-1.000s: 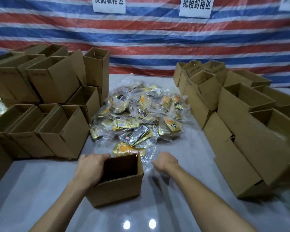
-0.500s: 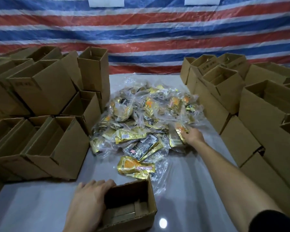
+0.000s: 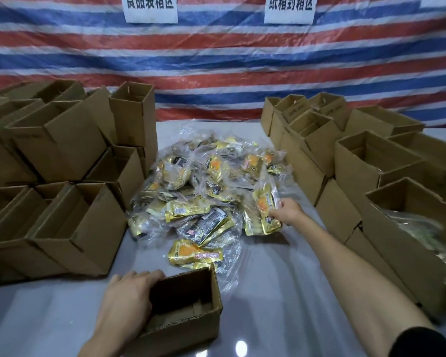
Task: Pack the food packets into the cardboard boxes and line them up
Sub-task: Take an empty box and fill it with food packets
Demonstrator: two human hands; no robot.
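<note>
A box [image 3: 186, 333] is gripped by the left hand [image 3: 125, 302] and a packet [image 3: 265, 206] at the pile's [image 3: 204, 186] edge is pinched by the right hand [image 3: 289, 212].

1. The left hand [image 3: 128, 300] is near, low in the middle, with its back facing up.
2. Its fingers curl over the left edge of a small box [image 3: 186, 333] and hold it.
3. The left arm [image 3: 95, 342] is bare.
4. The right arm [image 3: 345, 266] is bare and stretched out far, with a dark sleeve [image 3: 422, 343] at the near right.
5. The right hand [image 3: 287, 212] pinches a yellow packet [image 3: 263, 204].
</note>
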